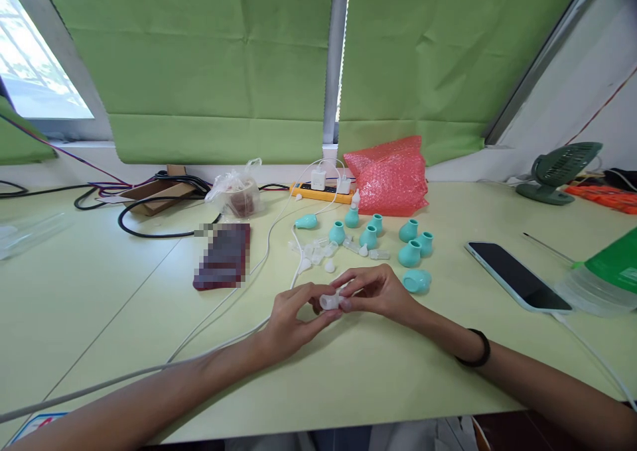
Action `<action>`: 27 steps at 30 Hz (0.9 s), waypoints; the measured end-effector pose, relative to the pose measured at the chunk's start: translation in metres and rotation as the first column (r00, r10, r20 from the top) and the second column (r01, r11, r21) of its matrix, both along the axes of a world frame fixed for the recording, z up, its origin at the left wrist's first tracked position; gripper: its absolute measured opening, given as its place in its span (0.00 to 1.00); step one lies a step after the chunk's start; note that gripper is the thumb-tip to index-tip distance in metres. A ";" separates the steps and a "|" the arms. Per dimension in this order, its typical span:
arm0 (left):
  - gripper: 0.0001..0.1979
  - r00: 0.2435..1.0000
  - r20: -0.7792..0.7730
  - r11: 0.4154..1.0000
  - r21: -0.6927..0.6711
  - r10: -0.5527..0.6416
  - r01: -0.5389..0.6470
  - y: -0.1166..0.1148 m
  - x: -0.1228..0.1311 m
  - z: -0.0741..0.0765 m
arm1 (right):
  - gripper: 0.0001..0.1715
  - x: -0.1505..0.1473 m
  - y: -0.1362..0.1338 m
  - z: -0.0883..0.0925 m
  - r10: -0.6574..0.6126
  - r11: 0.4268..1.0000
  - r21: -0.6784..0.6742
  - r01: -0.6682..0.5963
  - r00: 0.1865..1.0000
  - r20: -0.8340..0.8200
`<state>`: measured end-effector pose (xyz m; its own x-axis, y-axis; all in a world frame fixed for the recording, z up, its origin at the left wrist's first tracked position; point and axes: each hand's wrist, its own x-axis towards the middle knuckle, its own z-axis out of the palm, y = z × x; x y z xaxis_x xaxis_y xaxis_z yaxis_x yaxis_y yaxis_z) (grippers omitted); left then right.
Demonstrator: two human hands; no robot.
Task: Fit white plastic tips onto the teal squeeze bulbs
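Above the near middle of the table, my left hand (298,315) and my right hand (371,290) meet around a small translucent white plastic tube (328,302). Fingertips of both hands pinch it, the left from its left side and the right from its right end. Part of the tube is hidden by the fingers. Just beyond my hands lie several clear and white plastic pieces (318,251) in a loose heap. Several turquoise bulb-shaped parts (409,253) stand behind and right of them. One turquoise bulb (417,280) lies on its side near my right hand.
A white cable (233,337) runs beside my left forearm. An orange power strip (323,193) and a red bubble-wrap bag (388,178) sit at the back. A dark phone-like object (223,255) lies left; a phone (517,275), green fan (547,172) and green-topped container (604,272) are right.
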<state>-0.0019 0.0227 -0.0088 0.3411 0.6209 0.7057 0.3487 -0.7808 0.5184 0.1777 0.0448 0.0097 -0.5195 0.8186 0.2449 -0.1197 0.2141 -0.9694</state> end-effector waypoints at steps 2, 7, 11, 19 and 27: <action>0.12 1.000 0.009 1.000 -0.007 -0.018 0.018 0.000 0.001 0.000 | 0.08 0.001 0.002 0.000 0.004 0.998 -0.060 -0.005 1.000 -0.015; 0.13 0.999 0.031 0.999 -0.021 -0.042 0.042 0.001 0.001 -0.001 | 0.06 0.002 0.005 0.000 0.003 0.980 -0.198 0.000 1.000 0.015; 0.11 0.999 0.027 0.988 -0.154 -0.019 0.023 0.000 0.001 0.001 | 0.07 0.001 0.003 0.002 -0.093 0.990 -0.101 0.096 0.995 0.038; 0.09 0.998 0.057 0.955 -0.298 0.036 -0.018 0.001 0.001 0.003 | 0.08 0.003 0.001 0.008 -0.147 0.973 0.183 0.141 0.989 0.019; 0.08 0.997 0.080 0.949 -0.314 0.018 0.008 0.001 0.001 0.003 | 0.10 0.003 -0.003 0.008 -0.177 0.890 0.438 0.126 0.981 0.078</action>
